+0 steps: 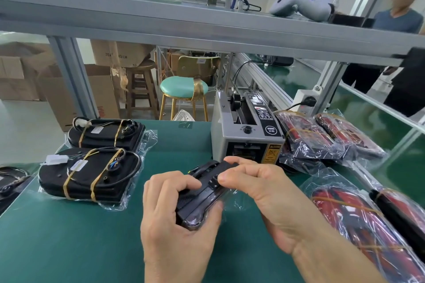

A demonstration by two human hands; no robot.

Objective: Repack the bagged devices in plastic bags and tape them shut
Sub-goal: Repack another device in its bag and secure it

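A black device (202,193) in a clear plastic bag is held above the green table (80,236), in front of the tape dispenser (246,131). My left hand (174,218) grips its near end from below and the left. The fingers of my right hand (259,193) curl over the device's far end and pinch the bag there. Loose bag film (234,202) shows between my hands. Two bagged black devices (92,172) bound with yellow bands lie at the left.
Bagged red-and-black devices lie piled to the right (322,138) and at the near right (358,225). A metal shelf beam (207,30) crosses overhead. A person (400,37) stands at the far right. Stools and cardboard boxes stand beyond the table's far edge.
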